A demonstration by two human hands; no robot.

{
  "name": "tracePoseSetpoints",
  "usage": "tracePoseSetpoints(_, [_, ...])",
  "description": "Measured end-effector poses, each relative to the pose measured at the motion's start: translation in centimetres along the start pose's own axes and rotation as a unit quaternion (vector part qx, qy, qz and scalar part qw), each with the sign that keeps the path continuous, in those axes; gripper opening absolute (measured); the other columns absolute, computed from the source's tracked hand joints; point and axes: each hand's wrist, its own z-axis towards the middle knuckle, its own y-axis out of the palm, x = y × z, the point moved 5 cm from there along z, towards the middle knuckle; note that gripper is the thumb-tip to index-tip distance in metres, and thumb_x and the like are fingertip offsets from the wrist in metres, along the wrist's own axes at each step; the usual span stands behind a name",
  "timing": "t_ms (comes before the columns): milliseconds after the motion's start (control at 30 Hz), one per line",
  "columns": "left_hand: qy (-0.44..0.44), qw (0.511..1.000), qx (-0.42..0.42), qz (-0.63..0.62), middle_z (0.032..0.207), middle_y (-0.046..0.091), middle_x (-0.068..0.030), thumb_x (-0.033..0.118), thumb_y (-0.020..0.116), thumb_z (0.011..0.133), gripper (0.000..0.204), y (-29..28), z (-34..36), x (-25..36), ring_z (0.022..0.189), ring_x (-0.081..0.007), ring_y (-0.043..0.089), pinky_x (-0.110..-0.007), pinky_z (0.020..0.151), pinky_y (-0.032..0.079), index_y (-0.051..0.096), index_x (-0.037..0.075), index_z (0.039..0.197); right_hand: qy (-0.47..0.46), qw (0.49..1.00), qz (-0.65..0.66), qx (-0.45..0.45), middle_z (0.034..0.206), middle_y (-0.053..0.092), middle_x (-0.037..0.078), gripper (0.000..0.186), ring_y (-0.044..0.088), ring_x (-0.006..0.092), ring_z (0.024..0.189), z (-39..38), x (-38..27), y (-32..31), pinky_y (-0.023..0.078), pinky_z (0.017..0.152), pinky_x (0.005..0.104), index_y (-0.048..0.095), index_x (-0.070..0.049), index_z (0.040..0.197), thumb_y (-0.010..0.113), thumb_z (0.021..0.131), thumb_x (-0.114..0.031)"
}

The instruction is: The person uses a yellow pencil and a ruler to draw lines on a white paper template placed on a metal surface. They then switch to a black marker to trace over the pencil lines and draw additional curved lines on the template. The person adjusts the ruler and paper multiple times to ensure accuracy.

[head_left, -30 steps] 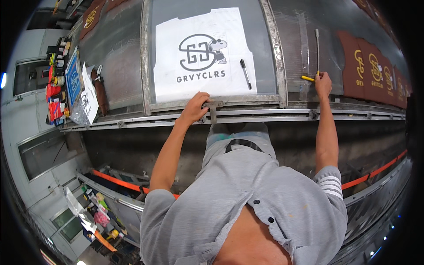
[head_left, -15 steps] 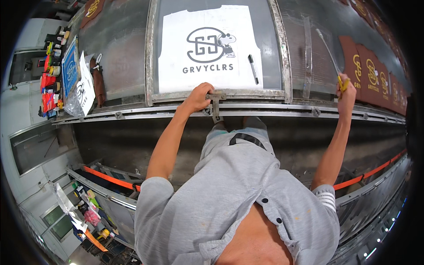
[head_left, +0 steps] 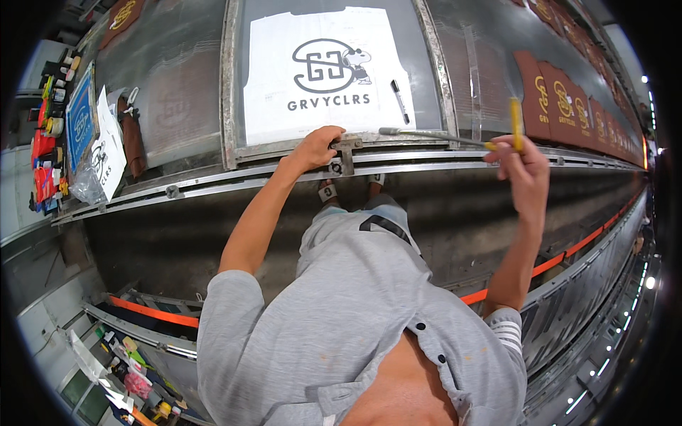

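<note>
The tool (head_left: 455,138) is coloured yellow at the handle (head_left: 516,117), grey along the shaft (head_left: 419,133). The white sheet (head_left: 273,78) is printed in black with an emblem (head_left: 317,65), lettering (head_left: 329,104) and a dog (head_left: 362,72). The pen (head_left: 400,101) is finished in black and white. Brown fabrics (head_left: 558,106) are marked in yellow. The grey sleeve (head_left: 506,328) is striped white.

"What is the rectangular grey metal frame (head_left: 227,92) surrounding?"
"A flat white shirt-shaped sheet (head_left: 327,74); a slim black-and-white pen (head_left: 400,101) is lying toward its right edge."
"And right of the frame?"
"Flat brown fabric pieces (head_left: 561,106) are lying on the long grey desk (head_left: 494,60)."
</note>
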Motion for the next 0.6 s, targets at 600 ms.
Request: tracePoseSetpoints(600, [-0.039, 0.974, 0.084, 0.205, 0.161, 0.039, -0.0119, 0.043, 0.076, 0.074, 0.085, 4.0, -2.2, 5.5, 0.153, -0.0324, 0.027, -0.073, 0.119, 0.011, 0.05, 0.003, 0.145, -0.476, 0.711, -0.495, -0.149, 0.097, 0.068, 0.011, 0.008, 0.066, 0.0281, 0.098, 1.4, -9.3, 14.5, 0.048, 0.103, 0.0456, 0.07, -0.006, 0.092, 0.065, 0.086, -0.003])
